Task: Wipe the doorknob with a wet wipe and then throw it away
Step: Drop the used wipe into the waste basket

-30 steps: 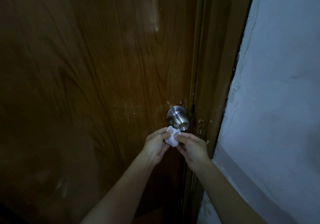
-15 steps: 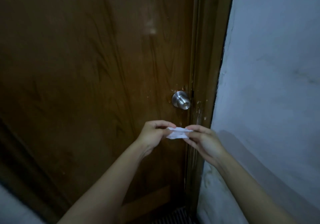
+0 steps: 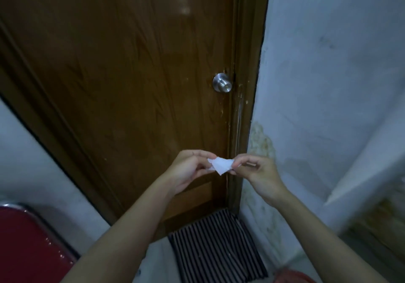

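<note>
Both hands point(image 3: 223, 168) have drawn the wipe point(image 3: 221, 165) well below the doorknob point(image 3: 222, 82).

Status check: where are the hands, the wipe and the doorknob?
Left hand and right hand both pinch the wet wipe. Wipe off the doorknob, held below it. Nothing between. No bin in view.

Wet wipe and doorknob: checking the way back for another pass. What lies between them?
Nothing but bare door wood, in the head view. The wet wipe, pinched by the left hand and right hand, hangs below the doorknob.
</note>
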